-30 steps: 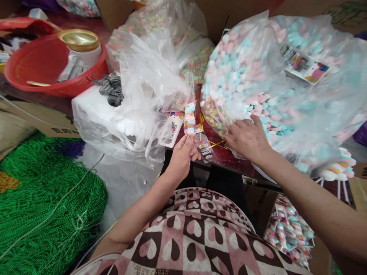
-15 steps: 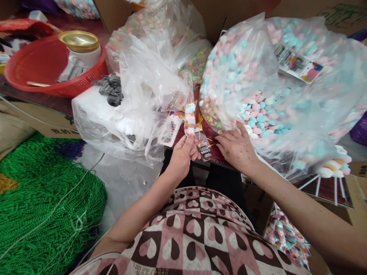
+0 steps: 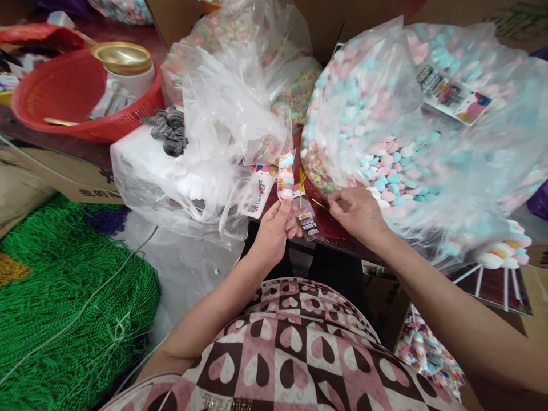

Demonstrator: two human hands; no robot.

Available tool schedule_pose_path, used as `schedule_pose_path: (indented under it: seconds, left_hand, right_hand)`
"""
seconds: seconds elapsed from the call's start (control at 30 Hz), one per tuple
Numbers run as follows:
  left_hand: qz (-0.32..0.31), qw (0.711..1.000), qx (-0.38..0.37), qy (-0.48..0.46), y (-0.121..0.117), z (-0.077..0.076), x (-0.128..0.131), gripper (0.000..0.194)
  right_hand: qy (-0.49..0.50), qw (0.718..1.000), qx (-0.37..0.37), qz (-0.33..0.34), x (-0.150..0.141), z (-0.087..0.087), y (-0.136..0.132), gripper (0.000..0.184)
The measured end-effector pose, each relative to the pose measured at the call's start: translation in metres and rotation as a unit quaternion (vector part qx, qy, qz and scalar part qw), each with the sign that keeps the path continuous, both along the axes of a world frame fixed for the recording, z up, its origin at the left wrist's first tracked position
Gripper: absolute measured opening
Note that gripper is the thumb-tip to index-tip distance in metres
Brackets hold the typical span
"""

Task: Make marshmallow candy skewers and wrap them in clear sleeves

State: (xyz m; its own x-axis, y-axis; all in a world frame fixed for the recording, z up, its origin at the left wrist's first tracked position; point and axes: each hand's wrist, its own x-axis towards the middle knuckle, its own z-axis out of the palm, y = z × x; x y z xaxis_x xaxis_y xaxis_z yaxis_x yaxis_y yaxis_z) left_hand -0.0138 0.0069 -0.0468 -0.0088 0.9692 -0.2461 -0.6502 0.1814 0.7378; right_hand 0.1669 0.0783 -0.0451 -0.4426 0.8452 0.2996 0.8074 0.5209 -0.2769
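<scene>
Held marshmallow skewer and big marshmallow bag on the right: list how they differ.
The marshmallow skewer, in the left hand, is slim; the marshmallow bag is broad and bulging. The skewer is one row; the bag holds loose marshmallows. Both show pink and blue through clear plastic.

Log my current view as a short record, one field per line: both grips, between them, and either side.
Left grip: closed on the lower end of a wrapped candy stick
Right grip: fingers bent near a gold strip; contents unclear
Between: printed clear packet on dark red tabletop
Left side: red basket; green cord pile
Right side: large clear bag of pastel candy
</scene>
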Motion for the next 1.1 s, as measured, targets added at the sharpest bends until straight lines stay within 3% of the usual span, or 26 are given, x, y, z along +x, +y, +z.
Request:
schedule_pose_path:
  seconds: [0.2, 0.37, 0.43, 0.5, 0.63, 0.8, 0.97, 1.1]
  left_hand:
    - [-0.003, 1.0, -0.003, 0.001, 0.001, 0.002, 0.001, 0.042]
    - [-0.019, 0.999, -0.015, 0.026, 0.0, 0.003, 0.003, 0.042]
    - [-0.036, 0.998, -0.018, 0.04, -0.001, 0.003, 0.006, 0.042]
    - [-0.056, 0.997, -0.019, 0.05, -0.002, 0.003, 0.009, 0.04]
    - [-0.077, 0.994, -0.039, 0.07, -0.005, 0.004, 0.014, 0.029]
    - [-0.084, 0.992, -0.023, 0.094, -0.006, 0.003, 0.015, 0.026]
    - [-0.065, 0.99, 0.016, 0.124, -0.006, -0.003, 0.017, 0.035]
    - [-0.04, 0.997, -0.006, 0.066, -0.005, 0.0, 0.018, 0.036]
  right_hand:
    - [0.031, 0.999, -0.005, -0.008, -0.006, 0.008, -0.003, 0.014]
    - [0.211, 0.973, -0.081, -0.05, -0.017, 0.025, -0.018, 0.009]
    - [0.241, 0.963, -0.116, -0.036, -0.022, 0.031, -0.025, 0.008]
    - [0.214, 0.971, -0.106, -0.006, -0.027, 0.031, -0.029, 0.006]
    - [0.097, 0.994, -0.003, 0.05, -0.033, 0.022, -0.033, 0.012]
    - [0.009, 0.994, 0.075, 0.075, -0.034, 0.019, -0.036, 0.021]
    - [0.009, 0.995, 0.061, 0.073, -0.036, 0.024, -0.043, 0.028]
    - [0.124, 0.99, -0.007, 0.06, -0.031, 0.021, -0.047, 0.018]
